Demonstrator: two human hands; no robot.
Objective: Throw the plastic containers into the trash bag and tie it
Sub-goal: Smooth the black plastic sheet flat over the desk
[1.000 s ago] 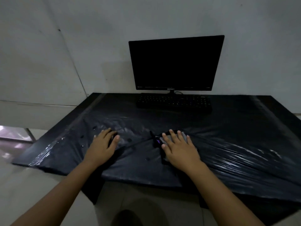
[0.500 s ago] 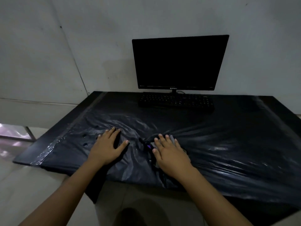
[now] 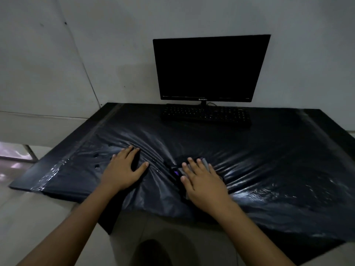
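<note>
A large black trash bag (image 3: 269,166) lies spread flat over a dark desk, wrinkled toward the middle and hanging over the front edge. My left hand (image 3: 123,167) presses flat on the bag's left part with fingers spread. My right hand (image 3: 203,181) lies flat on a bunched part of the bag, over a small dark object with a purple spot (image 3: 175,172) and a grey strip under the fingers. No plastic containers can be made out.
A switched-off black monitor (image 3: 209,68) stands at the back of the desk against a pale wall, with a black keyboard (image 3: 205,115) in front of it. Pale floor lies below the desk's front edge (image 3: 57,194).
Both hands have slid toward each other, the right one leftward, gathering the bag into deeper wrinkles between them. The camera has shifted slightly.
</note>
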